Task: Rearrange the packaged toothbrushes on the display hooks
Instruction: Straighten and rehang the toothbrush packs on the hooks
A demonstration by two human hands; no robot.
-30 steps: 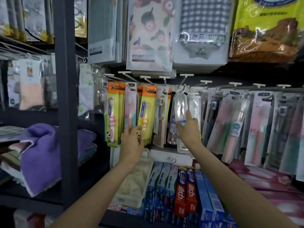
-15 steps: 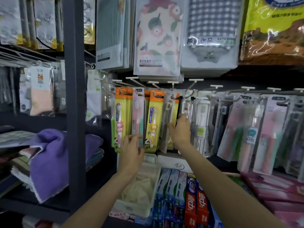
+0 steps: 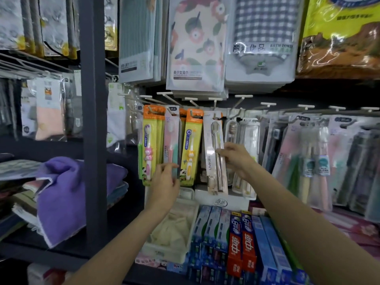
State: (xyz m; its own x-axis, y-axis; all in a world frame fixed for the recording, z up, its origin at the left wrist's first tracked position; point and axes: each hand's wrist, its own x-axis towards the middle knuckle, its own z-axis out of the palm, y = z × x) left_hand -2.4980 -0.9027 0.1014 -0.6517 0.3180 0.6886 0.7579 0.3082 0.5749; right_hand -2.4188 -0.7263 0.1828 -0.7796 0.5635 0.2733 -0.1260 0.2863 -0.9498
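Packaged toothbrushes hang in a row from white display hooks [image 3: 214, 99]. My right hand [image 3: 236, 158] pinches the middle of a white and clear LMK toothbrush pack [image 3: 213, 161] that hangs tilted from its hook. My left hand [image 3: 164, 182] holds the lower end of a pink and green toothbrush pack [image 3: 171, 138]. Yellow and orange children's toothbrush packs [image 3: 190, 147] hang on both sides of the pink one. Clear packs [image 3: 247, 140] hang just right of my right hand, and pink and dark packs [image 3: 308, 153] fill the hooks further right.
A dark upright post [image 3: 93, 120] stands left of the hooks, with folded purple towels [image 3: 61, 194] on the shelf beside it. Boxed toothpaste [image 3: 240, 243] and a white bin [image 3: 170, 227] lie below the hooks. Packaged bath towels [image 3: 197, 42] hang above.
My right hand has moved left from the clear packs to the white LMK pack and taken hold of it. My left hand has stayed at the pink pack. The view has come closer.
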